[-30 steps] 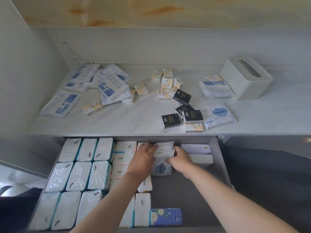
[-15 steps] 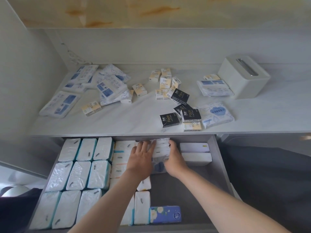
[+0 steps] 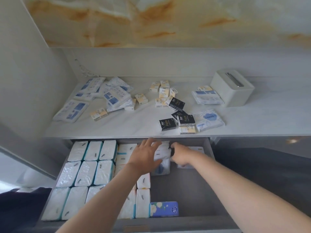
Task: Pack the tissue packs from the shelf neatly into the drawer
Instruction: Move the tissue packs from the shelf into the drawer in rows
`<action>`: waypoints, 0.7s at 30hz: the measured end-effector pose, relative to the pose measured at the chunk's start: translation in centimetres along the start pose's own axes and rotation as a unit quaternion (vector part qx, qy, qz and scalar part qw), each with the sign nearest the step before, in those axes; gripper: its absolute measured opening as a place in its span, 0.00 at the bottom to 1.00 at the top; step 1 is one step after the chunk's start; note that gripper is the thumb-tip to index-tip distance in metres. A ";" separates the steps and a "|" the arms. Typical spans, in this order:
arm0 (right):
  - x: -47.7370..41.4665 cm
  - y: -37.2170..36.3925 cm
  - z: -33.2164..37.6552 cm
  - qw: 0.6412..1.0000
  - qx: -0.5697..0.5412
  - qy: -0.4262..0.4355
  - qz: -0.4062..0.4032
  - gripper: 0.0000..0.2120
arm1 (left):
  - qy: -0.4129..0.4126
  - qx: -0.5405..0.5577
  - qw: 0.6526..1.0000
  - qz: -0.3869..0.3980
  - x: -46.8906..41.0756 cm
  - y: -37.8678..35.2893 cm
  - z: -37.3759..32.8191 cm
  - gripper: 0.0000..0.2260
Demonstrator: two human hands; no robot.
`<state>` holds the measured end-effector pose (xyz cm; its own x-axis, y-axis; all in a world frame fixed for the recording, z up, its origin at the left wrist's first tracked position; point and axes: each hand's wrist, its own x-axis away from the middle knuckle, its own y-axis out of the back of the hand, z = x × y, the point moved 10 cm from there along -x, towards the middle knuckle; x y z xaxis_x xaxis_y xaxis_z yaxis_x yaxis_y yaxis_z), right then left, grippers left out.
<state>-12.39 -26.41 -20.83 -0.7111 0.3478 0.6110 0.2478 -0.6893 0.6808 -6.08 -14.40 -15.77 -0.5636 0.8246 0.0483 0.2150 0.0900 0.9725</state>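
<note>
The open grey drawer holds rows of white tissue packs on its left side. At the drawer's back middle stands a white-and-blue tissue pack. My left hand lies flat with straight fingers on its left side. My right hand presses against its right side, fingers blurred. On the shelf lie several loose packs: blue-and-white flat ones, small cream ones, small black ones.
A white tissue box stands on the shelf at the right. A blue floral pack lies at the drawer's front. Two white packs sit at the drawer's back right. A side wall closes the left.
Both hands pushed the white-and-blue pack toward the back of the drawer. The left hand's fingers now reach under the shelf edge.
</note>
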 end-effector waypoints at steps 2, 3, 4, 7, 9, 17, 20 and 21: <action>1.6 2.2 0.8 0.995 0.075 0.007 0.071 0.24 | -0.022 0.031 0.998 -0.040 -0.8 2.6 -1.6 0.22; 2.3 3.8 1.2 0.992 0.092 0.011 0.088 0.21 | -0.029 0.041 0.997 -0.056 -1.3 3.8 -2.4 0.19; 2.9 5.5 1.5 0.991 0.098 0.016 0.091 0.18 | -0.030 0.051 0.996 -0.067 -2.0 5.0 -3.0 0.17; 4.2 11.7 1.4 0.993 0.111 0.028 0.035 0.12 | -0.032 0.074 0.992 -0.099 -4.4 8.5 -5.2 0.13; 4.5 15.7 0.2 0.991 0.131 0.027 -0.019 0.11 | -0.039 0.076 0.990 -0.109 -6.4 10.2 -6.8 0.13; 2.4 22.3 -8.7 0.977 0.132 -0.091 -0.141 0.13 | -0.057 0.040 0.997 -0.029 -14.9 9.2 -12.6 0.15; 0.5 21.5 -9.9 0.988 0.031 -0.107 -0.110 0.20 | -0.057 -0.052 0.996 0.042 -17.8 6.2 -14.1 0.22; -0.1 21.3 -10.0 0.989 0.021 -0.105 -0.106 0.21 | -0.056 -0.084 0.993 0.064 -18.4 5.2 -14.3 0.25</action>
<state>-13.61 -47.47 -10.40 -0.5987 0.6089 0.5205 0.1378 -0.5618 0.8157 -5.99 -37.12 -8.39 -0.4460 0.8810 0.1575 0.1383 -0.1061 0.9847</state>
